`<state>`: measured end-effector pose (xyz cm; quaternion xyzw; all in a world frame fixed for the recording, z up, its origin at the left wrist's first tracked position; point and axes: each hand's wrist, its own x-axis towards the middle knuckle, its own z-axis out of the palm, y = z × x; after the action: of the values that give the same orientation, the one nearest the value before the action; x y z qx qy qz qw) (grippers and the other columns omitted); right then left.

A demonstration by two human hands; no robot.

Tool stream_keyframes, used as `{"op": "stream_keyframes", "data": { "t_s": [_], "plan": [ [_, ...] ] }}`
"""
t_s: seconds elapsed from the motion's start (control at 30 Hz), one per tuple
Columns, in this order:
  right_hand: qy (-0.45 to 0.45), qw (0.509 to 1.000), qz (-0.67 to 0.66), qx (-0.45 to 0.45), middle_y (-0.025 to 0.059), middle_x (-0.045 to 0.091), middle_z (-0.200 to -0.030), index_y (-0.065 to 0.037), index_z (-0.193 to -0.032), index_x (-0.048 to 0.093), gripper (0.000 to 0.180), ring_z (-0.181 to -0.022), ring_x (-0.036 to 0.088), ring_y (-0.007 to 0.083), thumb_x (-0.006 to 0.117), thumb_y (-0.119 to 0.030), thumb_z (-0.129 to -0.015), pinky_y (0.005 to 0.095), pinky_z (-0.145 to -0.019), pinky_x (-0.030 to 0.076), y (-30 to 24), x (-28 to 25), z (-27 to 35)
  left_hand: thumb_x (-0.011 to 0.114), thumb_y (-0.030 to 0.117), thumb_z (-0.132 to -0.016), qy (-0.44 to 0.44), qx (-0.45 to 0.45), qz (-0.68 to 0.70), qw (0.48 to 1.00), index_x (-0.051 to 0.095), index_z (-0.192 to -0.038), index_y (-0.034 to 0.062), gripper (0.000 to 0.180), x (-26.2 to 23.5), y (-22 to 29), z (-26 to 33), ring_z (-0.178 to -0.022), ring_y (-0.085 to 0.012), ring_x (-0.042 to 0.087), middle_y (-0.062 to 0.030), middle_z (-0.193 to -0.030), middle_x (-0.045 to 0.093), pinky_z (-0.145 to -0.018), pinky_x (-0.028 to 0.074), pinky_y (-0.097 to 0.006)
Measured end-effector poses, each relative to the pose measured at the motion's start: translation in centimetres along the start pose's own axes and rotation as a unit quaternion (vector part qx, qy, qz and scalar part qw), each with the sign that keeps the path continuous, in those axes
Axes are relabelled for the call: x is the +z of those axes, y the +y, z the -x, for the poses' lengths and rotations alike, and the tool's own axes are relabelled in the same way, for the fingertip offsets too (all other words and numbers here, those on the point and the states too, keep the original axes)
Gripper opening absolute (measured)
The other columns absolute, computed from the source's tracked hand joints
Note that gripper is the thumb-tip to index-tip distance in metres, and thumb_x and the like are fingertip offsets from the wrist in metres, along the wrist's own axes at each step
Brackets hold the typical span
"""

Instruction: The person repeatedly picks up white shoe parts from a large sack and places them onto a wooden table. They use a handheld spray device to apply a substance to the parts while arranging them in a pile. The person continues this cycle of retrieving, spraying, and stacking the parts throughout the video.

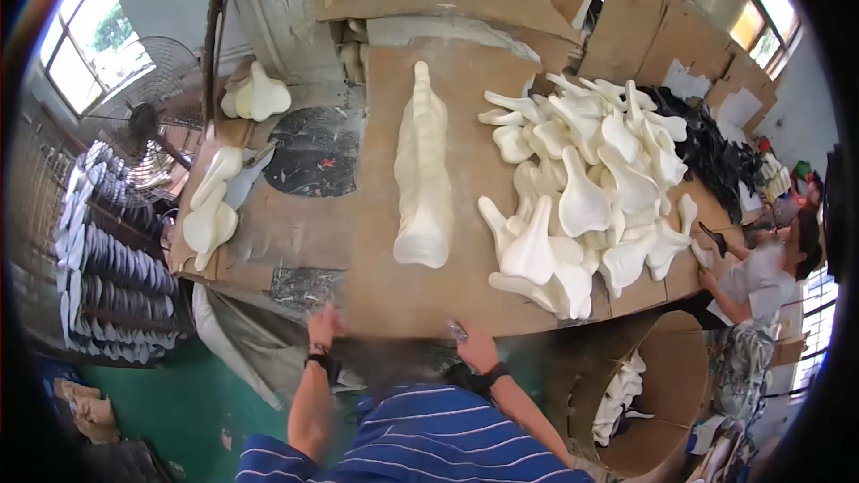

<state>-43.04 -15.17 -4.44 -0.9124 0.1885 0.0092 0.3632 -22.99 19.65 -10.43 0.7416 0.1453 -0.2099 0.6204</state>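
Observation:
My left hand (pixel 327 325) is at the front edge of the cardboard-covered table, its fingers smeared by motion. To the right at the same edge, my right hand (pixel 479 351) is closed around a small shiny metallic thing (pixel 457 331) too small to name. Neither hand touches the foam. In front of me, a long row of nested cream foam bicycle saddle pads (pixel 422 170) lies on the cardboard sheet (pixel 380 286), pointing away from me. On the right, a large loose heap of the same saddle pads (pixel 586 192) reaches close to the table's front edge.
More pads (pixel 211 225) lie on the table's left. A rack of dark saddle-shaped pieces (pixel 116 259) and a fan (pixel 148 125) stand at far left. A round cardboard bin (pixel 662 394) with white pieces is below right. A co-worker (pixel 761 277) sits right, near black covers (pixel 707 143).

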Motion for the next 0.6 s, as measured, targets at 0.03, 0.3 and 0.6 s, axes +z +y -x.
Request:
{"op": "stream_keyframes", "data": {
  "t_s": [0.03, 0.3, 0.6],
  "plan": [
    [-0.002, 1.0, -0.006, 0.005, 0.0267, 0.07, -0.094, -0.006, -0.129, 0.062, 0.047, -0.089, 0.067, 0.0476, 0.064, -0.017, -0.083, 0.0554, -0.078, 0.053, 0.1, -1.1, 1.0, 0.055, 0.054, -0.1, -0.011, -0.037, -0.016, 0.999, 0.075, -0.087, 0.001, 0.058, 0.0, -2.0, 2.2, -0.058, -0.0241, 0.07, -0.0115, -0.065, 0.069, -0.055, 0.056, -0.037],
    [0.072, 0.992, -0.099, -0.044, 0.0279, 0.069, -0.106, -0.001, -0.129, 0.065, 0.045, -0.093, 0.068, 0.0444, 0.07, -0.01, -0.085, 0.0436, -0.08, 0.055, -4.8, -14.3, 10.4, 0.06, 0.036, -0.09, -0.18, -0.157, -0.531, 0.813, 0.072, -0.092, 0.0124, 0.026, -9.6, -23.5, 21.9, -0.083, -0.029, 0.074, -0.0088, -0.087, 0.074, -0.07, 0.057, -0.043],
    [0.057, 0.983, -0.172, -0.001, 0.0211, 0.072, -0.107, 0.003, -0.137, 0.058, 0.053, -0.093, 0.072, 0.0299, 0.066, 0.003, -0.084, 0.034, -0.085, 0.054, -7.9, -18.3, 17.4, 0.063, 0.038, -0.087, -0.174, -0.006, -0.691, 0.701, 0.076, -0.091, 0.0171, 0.025, -11.8, -21.5, 17.6, -0.084, -0.0318, 0.074, -0.0131, -0.094, 0.076, -0.069, 0.057, -0.044]
  ]
}}
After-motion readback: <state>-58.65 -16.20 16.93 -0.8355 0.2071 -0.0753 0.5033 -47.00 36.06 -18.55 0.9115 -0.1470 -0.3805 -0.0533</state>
